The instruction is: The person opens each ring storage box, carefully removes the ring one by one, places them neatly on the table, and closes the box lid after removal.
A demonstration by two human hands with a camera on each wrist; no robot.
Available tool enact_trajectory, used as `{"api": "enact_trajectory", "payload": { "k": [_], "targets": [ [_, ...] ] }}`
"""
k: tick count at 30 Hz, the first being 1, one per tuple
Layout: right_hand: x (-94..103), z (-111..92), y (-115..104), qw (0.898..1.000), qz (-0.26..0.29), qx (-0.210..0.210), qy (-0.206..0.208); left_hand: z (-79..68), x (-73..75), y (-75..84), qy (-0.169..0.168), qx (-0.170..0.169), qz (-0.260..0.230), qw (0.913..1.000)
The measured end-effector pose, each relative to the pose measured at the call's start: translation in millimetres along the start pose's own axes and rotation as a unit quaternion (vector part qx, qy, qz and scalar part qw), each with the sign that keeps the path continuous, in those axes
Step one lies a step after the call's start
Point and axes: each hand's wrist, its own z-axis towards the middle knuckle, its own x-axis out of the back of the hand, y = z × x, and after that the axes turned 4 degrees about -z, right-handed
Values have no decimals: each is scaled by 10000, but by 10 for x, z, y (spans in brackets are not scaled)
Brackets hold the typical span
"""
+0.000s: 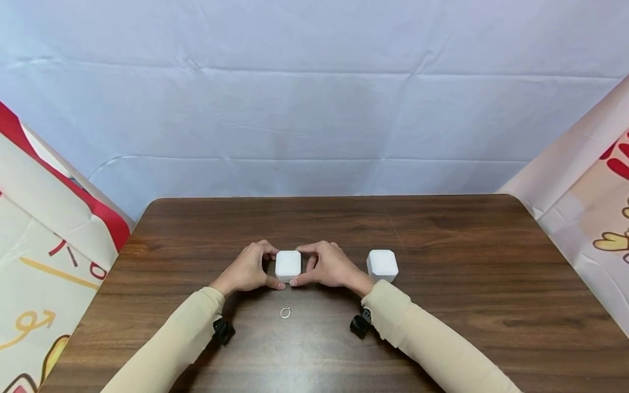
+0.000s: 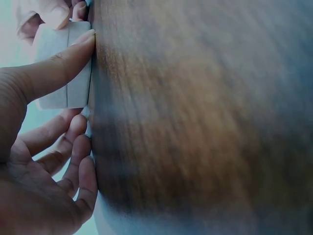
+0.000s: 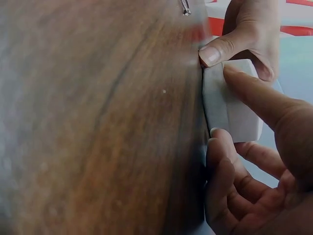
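A small white box [image 1: 288, 264] with rounded corners stands on the wooden table, held from both sides. On its left, my left hand [image 1: 251, 267] grips it, thumb at the front face and fingers toward the back. From the right, my right hand [image 1: 330, 264] does the same, its thumb near the left thumb. A seam between lid and base runs along the side of the box [image 2: 66, 73] in the left wrist view. Nearer the front lies a thin silver ring [image 1: 285, 313], whose sparkling edge shows at the top of the right wrist view.
A second white box [image 1: 382, 265] of similar shape stands to the right, just beyond my right wrist. The brown wooden table [image 1: 457, 234] has its back edge against a pale cloth backdrop [image 1: 314, 120]. Printed cloths hang at both sides.
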Motion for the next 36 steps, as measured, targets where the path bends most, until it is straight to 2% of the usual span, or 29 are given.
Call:
{"api": "enact_trajectory", "payload": {
  "k": [13,19,22,25,30,36],
  "targets": [
    [-1,-28,-2,9997,-180,-10,192,3,6,6,-45,113,-18,9999],
    [142,-121,-5,9994,-150,43,324,-9,29,9,-88,140,53,9998],
    [248,-191,4,9991,-147,78,388,-23,62,41,-146,273,4,9995],
    [364,-276,43,9986,-153,60,506,-28,117,107,-149,255,-131,9995],
    [587,-478,188,9966,-113,122,812,2,209,288,-20,-15,-270,9996],
    [888,-773,423,9927,-264,263,1145,104,173,547,-3,-217,-349,9992]
  ]
}}
